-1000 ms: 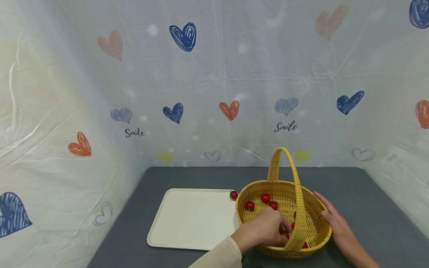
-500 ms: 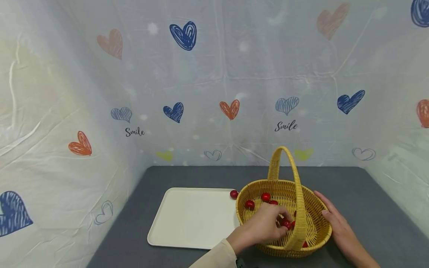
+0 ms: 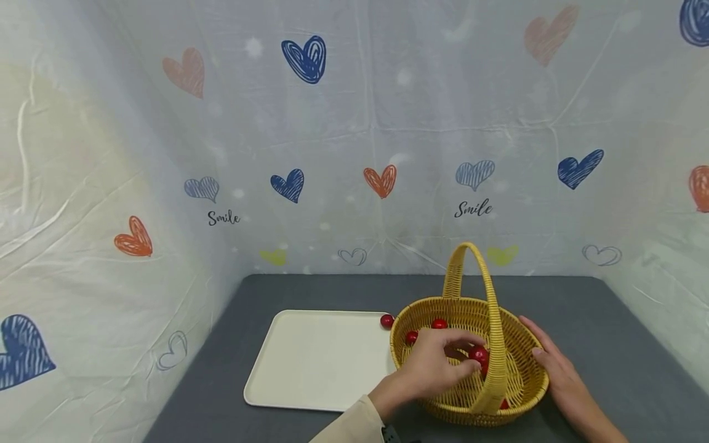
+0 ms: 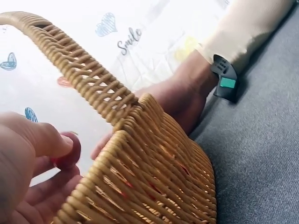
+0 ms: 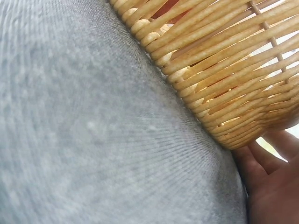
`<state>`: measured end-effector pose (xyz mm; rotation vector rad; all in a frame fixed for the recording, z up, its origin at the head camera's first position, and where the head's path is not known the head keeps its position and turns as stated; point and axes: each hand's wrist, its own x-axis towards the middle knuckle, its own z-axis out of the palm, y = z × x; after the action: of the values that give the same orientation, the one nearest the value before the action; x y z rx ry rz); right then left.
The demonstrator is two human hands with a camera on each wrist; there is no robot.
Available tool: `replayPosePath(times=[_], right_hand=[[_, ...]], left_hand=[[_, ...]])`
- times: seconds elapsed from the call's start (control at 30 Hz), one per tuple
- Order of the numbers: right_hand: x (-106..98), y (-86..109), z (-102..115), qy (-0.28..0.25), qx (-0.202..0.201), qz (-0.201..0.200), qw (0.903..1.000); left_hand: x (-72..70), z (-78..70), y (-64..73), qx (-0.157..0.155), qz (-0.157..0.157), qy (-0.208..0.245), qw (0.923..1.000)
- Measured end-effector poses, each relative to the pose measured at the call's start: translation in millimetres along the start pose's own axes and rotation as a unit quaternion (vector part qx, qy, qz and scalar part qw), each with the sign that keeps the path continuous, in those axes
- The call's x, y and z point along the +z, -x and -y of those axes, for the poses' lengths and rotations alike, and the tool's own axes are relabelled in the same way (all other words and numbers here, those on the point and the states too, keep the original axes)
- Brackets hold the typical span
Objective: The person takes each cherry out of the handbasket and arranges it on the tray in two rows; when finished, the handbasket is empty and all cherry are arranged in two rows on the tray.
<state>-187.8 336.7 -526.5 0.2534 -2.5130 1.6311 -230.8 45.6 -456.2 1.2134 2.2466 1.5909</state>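
Note:
Over the inside of a yellow wicker basket [image 3: 432, 301], my left hand [image 3: 429, 366] pinches a red cherry [image 3: 479, 353] between thumb and fingertips. The left wrist view shows the same cherry [image 4: 70, 154] close by the basket rim. My right hand [image 3: 559, 372] rests against the basket's right outer side, fingers stretched along the wall and thumb at the rim. Below the wicker in the right wrist view, part of that hand [image 5: 275, 177] touches the wall. Other red cherries, such as one at the back [image 3: 439, 323], lie in the basket, some partly hidden by my left hand and the handle.
A shallow cream tray [image 3: 316, 363] lies left of the basket, its right edge beside the wicker. One cherry [image 3: 386, 321] sits at its back right corner. The basket's tall arched handle [image 3: 490, 301] stands just right of my left fingers. Heart-printed cloth [image 3: 332, 147] walls the grey table.
My left hand has come up from the basket's bottom and away from me, bringing a cherry between its fingers. My right hand and the basket have stayed in place.

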Motion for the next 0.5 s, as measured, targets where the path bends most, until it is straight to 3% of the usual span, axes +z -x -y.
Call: replayPosePath(times=[0.23,0.5], right_hand=[[-0.5,-0.2,-0.7,0.000,0.000,0.004,1.0000],[-0.1,-0.6,-1.0,-0.002,-0.009,0.002,1.0000]], left_hand=[[-15.1,-9.1,6.9,-0.002,-0.014,0.068,0.9976],[-47.0,-14.8,22.8,0.002,-0.020,0.059,0.9980]])
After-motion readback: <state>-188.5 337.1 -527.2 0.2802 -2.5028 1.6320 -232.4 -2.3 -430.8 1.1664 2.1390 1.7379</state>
